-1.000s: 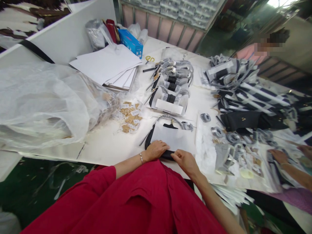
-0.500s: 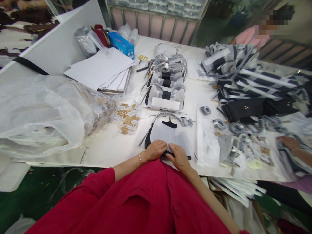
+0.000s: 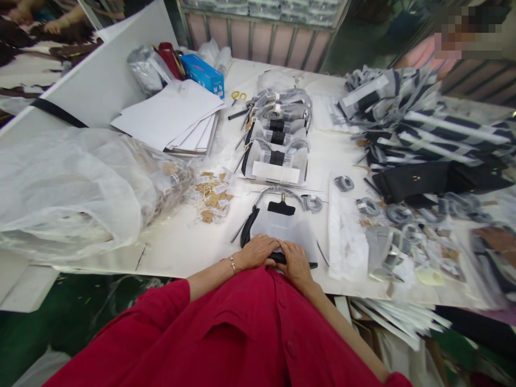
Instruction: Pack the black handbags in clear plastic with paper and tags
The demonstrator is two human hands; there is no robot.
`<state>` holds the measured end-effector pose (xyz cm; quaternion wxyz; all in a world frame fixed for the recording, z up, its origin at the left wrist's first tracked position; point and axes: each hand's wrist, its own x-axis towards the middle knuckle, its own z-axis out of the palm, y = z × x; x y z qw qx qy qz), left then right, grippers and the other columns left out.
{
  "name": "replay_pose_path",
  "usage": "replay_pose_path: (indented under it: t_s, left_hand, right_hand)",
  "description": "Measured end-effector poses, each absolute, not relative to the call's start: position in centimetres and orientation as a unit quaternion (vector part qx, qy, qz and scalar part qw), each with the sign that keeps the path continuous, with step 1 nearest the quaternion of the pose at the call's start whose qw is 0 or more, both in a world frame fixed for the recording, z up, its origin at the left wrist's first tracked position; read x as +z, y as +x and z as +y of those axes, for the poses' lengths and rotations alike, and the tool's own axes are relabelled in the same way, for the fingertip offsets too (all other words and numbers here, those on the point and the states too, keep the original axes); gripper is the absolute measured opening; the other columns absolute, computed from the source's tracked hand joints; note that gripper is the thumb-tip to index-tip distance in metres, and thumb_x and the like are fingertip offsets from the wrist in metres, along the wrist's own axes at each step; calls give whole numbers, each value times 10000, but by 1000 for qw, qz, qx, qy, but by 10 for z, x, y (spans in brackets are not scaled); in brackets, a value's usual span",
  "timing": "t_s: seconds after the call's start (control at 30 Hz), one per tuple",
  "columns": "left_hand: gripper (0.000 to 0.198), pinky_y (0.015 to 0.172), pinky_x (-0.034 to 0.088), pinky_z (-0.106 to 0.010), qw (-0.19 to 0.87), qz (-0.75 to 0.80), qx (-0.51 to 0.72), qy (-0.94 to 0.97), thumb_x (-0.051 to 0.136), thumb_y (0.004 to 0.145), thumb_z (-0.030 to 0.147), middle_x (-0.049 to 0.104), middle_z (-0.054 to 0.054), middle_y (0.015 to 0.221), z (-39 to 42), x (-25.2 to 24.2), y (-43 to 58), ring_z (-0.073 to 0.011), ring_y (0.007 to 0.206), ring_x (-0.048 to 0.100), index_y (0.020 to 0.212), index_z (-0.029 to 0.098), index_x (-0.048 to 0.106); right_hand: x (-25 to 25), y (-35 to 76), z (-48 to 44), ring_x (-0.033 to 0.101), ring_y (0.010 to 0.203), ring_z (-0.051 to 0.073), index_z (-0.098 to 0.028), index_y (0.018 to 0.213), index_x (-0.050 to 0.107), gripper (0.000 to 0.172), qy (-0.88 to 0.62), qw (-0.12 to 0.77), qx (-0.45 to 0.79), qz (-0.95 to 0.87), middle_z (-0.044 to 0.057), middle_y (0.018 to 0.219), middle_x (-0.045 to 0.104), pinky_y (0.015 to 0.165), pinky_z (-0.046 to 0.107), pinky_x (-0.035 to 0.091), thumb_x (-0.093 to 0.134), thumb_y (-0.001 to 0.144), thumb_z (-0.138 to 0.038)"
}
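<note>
A black handbag (image 3: 245, 236) lies in front of me at the table's near edge, with a pale translucent sheet (image 3: 290, 228) over its face. The bag's dark tab with a metal clasp (image 3: 282, 206) shows at the top of the sheet, and its wrapped handle (image 3: 278, 190) arches away from me. My left hand (image 3: 260, 251) and my right hand (image 3: 295, 260) both grip the bag's near edge, side by side, fingertips on the sheet. Parts of the thumbs and the edge between them are hidden. A wrapped coiled strap (image 3: 313, 203) rests beside the handle.
A row of wrapped handbags (image 3: 276, 157) stands farther back. Cardboard tags (image 3: 213, 199) and a large plastic bag (image 3: 72, 188) lie to the left, near stacked white sheets (image 3: 161, 115). At the right are piled bags (image 3: 439, 134), coils and a co-worker's blurred hand (image 3: 497, 238).
My right hand has shifted slightly down and its fingers have drawn closer to the left hand at the bag's edge. The view has moved a little; the bag stays in place.
</note>
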<state>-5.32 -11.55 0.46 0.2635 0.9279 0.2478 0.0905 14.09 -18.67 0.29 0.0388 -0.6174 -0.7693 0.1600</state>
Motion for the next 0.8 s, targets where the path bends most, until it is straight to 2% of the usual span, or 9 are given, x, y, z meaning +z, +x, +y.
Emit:
replay_pose_path:
  t_s: [0.33,0.5,0.67,0.8]
  left_hand:
    - [182,796,429,-353,210,226,63,949,557,942,274,650,-87,994,-124,-8,-49,-230,924,588,1083,160,562]
    - [109,737,414,-341,186,219,65,956,477,969,208,635,-77,892,-127,-18,-49,-218,840,582,1005,158,567]
    - [155,783,418,-347,193,228,64,952,496,955,198,645,-82,1019,-130,-22,-49,-221,919,583,1096,169,552]
    - [227,787,416,-349,194,239,66,949,483,948,143,607,-99,1253,-132,-25,-47,-210,957,590,1158,200,544]
  right_hand:
    - [-3,138,-195,546,1069,245,-191,1303,554,423,-604,56,135,-784,105,1175,664,901,369,373,609,896,-292]
    - [-3,135,-197,561,1004,236,-198,1233,609,330,-608,42,129,-782,94,1108,687,870,367,368,577,914,-277]
    - [-6,135,-201,559,1025,244,-192,1330,548,444,-609,38,106,-785,109,1130,675,875,363,368,600,896,-267]
    - [-9,137,-205,569,1009,230,-198,1265,596,357,-609,52,107,-784,97,1088,687,891,347,362,577,915,-260]
